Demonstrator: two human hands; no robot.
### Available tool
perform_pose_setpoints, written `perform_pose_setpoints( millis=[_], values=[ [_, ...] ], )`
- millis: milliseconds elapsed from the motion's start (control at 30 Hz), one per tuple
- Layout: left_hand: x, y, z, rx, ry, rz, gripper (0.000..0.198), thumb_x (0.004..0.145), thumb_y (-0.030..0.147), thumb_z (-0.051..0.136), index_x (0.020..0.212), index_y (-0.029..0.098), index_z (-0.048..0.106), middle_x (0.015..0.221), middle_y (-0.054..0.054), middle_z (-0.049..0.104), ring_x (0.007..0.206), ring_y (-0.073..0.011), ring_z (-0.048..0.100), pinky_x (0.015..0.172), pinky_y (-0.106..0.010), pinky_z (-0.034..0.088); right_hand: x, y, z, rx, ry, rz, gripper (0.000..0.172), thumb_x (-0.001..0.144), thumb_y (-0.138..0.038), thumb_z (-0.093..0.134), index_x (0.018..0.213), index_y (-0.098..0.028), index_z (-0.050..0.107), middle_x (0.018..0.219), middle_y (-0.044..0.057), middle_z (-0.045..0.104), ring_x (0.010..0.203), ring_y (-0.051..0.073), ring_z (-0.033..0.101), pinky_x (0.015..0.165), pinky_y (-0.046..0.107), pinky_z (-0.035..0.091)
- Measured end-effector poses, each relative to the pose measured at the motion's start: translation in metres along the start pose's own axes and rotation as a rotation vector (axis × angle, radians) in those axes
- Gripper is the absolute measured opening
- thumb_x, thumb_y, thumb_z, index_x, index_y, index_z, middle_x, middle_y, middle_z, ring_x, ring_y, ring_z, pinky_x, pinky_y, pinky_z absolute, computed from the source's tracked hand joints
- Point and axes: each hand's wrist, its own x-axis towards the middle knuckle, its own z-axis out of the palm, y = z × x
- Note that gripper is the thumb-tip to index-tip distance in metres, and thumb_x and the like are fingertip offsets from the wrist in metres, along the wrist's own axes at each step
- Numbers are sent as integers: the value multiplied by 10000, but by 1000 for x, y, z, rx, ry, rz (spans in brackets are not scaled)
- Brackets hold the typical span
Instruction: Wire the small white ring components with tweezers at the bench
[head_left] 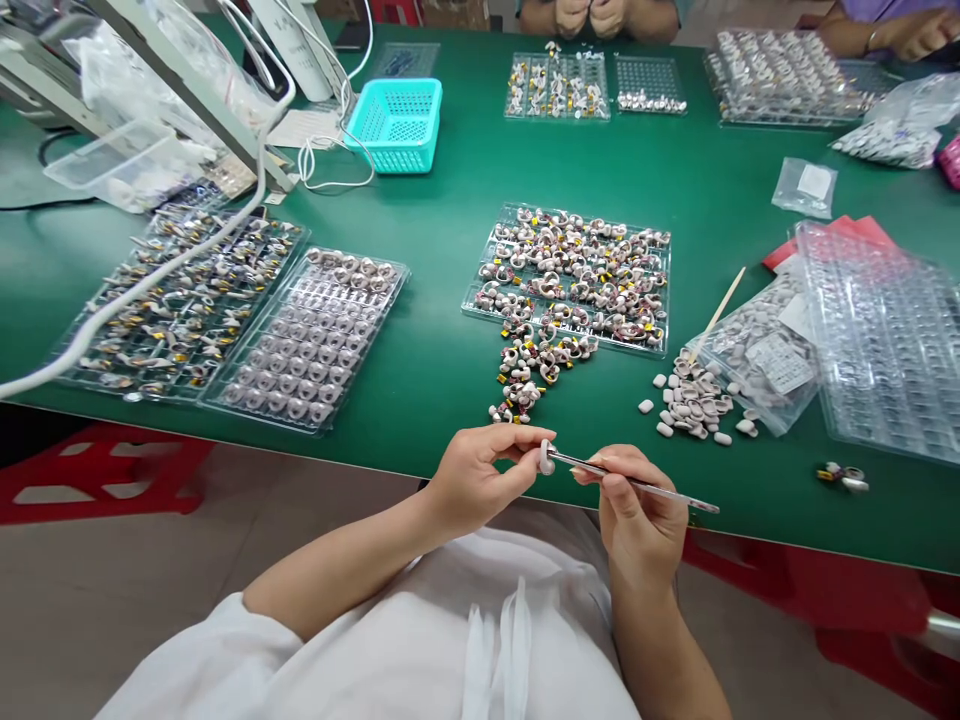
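Observation:
Between thumb and index finger, my left hand (480, 478) pinches a small white part (547, 458) at the table's front edge. My right hand (641, 500) holds a thin metal tool (667, 491), its tip touching the white part. Beyond my hands, small assemblies with yellow bits (525, 370) lie loose in front of a clear tray (472, 300) full of similar pieces. To the right of them is a pile of small white caps (694, 400), beside a plastic bag of caps (780, 350) and a wooden stick (724, 305).
Two filled trays (300, 345) lie at the left, near a white cable (180, 262) and a turquoise basket (397, 155). Stacked clear trays (885, 340) stand at the right. Across the table, other people's hands (589, 16) are near more trays (556, 88).

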Motion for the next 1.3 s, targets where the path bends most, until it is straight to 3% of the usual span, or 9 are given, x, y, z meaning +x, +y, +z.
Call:
perform_pose_setpoints(
  millis=[133,333,433,600,933,1133,1300],
  values=[
    [0,0,2,9,24,10,223,836,164,613,1003,119,754,810,-73,794,718,-165,748,691,-213,611,0,4,5,67,64,42,122,891,-224,672,972,-262,753,869,28,690,715,170,711,610,329,637],
    [1,-2,5,-27,12,-17,208,843,177,615,991,115,747,819,-77,792,727,-170,749,698,-223,613,4,19,6,296,161,351,143,823,-361,758,878,-229,746,809,16,710,608,119,695,560,240,600],
    [2,-4,5,-37,9,-26,205,849,183,616,993,110,742,827,-81,787,733,-169,745,704,-225,610,4,22,7,323,173,383,157,814,-374,765,870,-229,744,805,14,707,619,112,689,561,226,591],
    [3,-7,6,-64,15,-54,210,867,216,611,992,109,743,795,-83,774,725,-168,730,700,-229,602,-1,17,9,181,145,123,72,877,-274,699,930,-254,744,855,11,687,686,137,703,601,280,615],
    [3,-4,10,-185,62,-140,202,824,262,680,949,118,750,807,-88,778,727,-186,740,729,-265,611,-20,13,2,-386,51,-351,304,897,-128,612,1124,-313,694,1012,55,701,875,228,724,655,410,662],
    [5,0,13,-325,50,-178,230,817,295,710,945,106,731,775,-79,765,703,-179,731,693,-266,619,-22,16,4,-409,90,-443,341,893,-107,606,1159,-305,685,1024,53,701,859,233,730,654,433,658],
    [6,2,16,-440,48,-246,270,787,334,753,930,105,736,764,-70,760,693,-172,723,672,-263,624,-21,16,5,-411,118,-436,351,882,-99,614,1151,-312,690,1020,46,696,853,225,724,662,431,660]
  ],
)
